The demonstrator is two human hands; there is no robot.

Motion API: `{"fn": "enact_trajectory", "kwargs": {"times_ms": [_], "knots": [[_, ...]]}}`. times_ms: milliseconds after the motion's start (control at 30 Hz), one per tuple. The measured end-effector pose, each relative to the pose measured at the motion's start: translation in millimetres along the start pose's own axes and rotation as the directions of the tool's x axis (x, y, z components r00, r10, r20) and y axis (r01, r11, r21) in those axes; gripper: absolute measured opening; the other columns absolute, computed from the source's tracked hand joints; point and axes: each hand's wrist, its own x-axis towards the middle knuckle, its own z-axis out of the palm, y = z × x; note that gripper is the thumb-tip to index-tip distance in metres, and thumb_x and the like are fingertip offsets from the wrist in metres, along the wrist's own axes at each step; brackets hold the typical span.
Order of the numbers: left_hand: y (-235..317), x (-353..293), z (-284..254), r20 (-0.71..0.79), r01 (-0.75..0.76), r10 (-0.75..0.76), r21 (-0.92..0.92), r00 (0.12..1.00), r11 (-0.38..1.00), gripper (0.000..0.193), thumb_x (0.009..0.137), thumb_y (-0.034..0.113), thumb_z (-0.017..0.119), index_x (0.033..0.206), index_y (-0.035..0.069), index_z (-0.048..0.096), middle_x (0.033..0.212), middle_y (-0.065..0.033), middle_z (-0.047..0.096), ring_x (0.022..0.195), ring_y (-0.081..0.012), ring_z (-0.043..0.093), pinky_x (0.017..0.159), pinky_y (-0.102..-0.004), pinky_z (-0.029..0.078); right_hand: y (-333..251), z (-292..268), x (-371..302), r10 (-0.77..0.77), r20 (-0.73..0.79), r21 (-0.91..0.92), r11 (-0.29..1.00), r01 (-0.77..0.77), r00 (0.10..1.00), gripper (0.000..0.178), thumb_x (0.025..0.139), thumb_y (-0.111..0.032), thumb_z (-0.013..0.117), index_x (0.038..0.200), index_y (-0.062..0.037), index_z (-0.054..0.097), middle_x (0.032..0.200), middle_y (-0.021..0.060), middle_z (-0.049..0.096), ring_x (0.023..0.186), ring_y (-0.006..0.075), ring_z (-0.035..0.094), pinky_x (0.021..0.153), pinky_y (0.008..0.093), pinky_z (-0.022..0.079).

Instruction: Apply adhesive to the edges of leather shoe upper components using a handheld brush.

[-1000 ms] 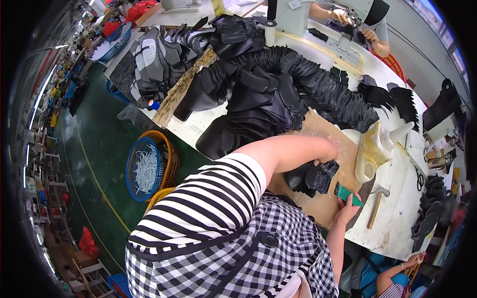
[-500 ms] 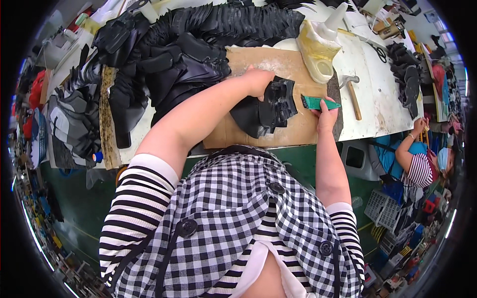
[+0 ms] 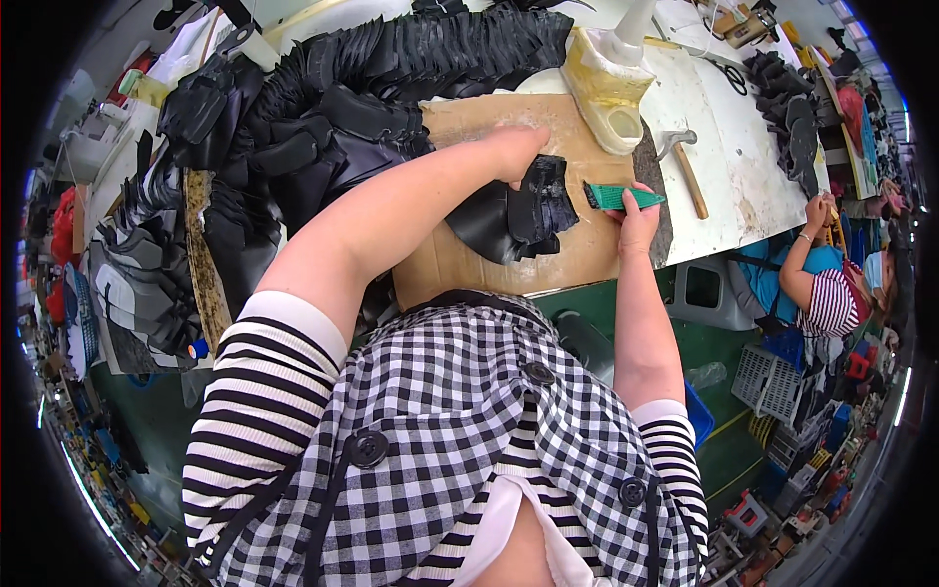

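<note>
Here, black glossy leather pieces (image 3: 533,210), stacked, under left hand (image 3: 518,152).

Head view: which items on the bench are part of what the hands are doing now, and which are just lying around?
In use:
- left hand pressing the stack of black cut pieces
- right hand, grip on the green-handled brush
- brown cardboard work mat

Lying about:
- wooden-handled hammer
- yellowish glue pot
- black scissors
- large heap of black pieces
</note>
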Motion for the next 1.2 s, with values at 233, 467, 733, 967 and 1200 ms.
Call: {"fn": "enact_trajectory", "kwargs": {"times_ms": [233,467,733,967,1200], "knots": [[1.5,15.3,0.5,0.159,0.073,-0.083,0.07,0.984,0.995,0.078,0.05,0.018,0.089,0.118,0.01,0.051,0.109,-0.0165,0.06,0.103,-0.0344,0.057,0.088,-0.0444,0.043,-0.2,-1.8,5.7,0.029,0.002,0.021,0.999,-0.029,1.0,0.026,0.087,-0.007,0.06,0.111,-0.005,0.051,0.093,0.0087,0.059,0.069,0.0167,0.062,0.052,0.0261,0.056],[-14.9,6.6,21.0,0.025,-0.297,0.296,0.15,0.955,0.943,0.04,0.057,0.022,0.074,0.095,0.014,0.068,0.09,-0.0148,0.065,0.09,-0.0339,0.062,0.075,-0.0468,0.048,8.5,-8.4,19.2,0.03,0.047,0.053,0.998,-0.033,0.998,0.031,0.087,-0.01,0.061,0.115,-0.002,0.054,0.103,0.0114,0.06,0.087,0.0211,0.062,0.069,0.032,0.056],[-43.7,-216.3,-67.9,-0.629,-0.134,-0.203,-0.445,0.75,0.885,0.062,0.062,0.021,0.078,0.114,-0.001,0.054,0.101,-0.0196,0.062,0.096,-0.0339,0.061,0.085,-0.0386,0.048,15.7,-33.5,19.7,0.061,0.087,0.093,0.993,-0.069,0.994,0.034,0.089,-0.015,0.061,0.12,-0.0065,0.049,0.108,0.0087,0.057,0.088,0.0192,0.06,0.065,0.0272,0.056],[-194.2,-354.2,-110.8,-0.487,-0.161,-0.799,-0.872,0.353,0.462,0.058,0.059,0.005,0.081,0.11,-0.003,0.056,0.104,-0.0106,0.065,0.092,-0.0198,0.062,0.086,-0.0323,0.049,11.3,-28.6,20.3,0.107,0.023,0.067,0.992,-0.109,0.994,0.034,0.09,-0.015,0.061,0.121,-0.0069,0.05,0.107,0.0088,0.059,0.082,0.0181,0.062,0.061,0.0249,0.056],[-397.6,-394.2,-21.2,-0.476,0.666,-0.877,-0.675,-0.064,0.318,0.063,0.054,0.013,0.082,0.11,-0.001,0.057,0.108,-0.0184,0.064,0.102,-0.0304,0.062,0.09,-0.0379,0.047,7.9,-17.6,22.5,0.117,-0.003,0.03,0.993,-0.117,0.993,0.034,0.09,-0.016,0.061,0.121,-0.0063,0.05,0.104,0.0086,0.059,0.081,0.0173,0.062,0.059,0.0238,0.055]]}}
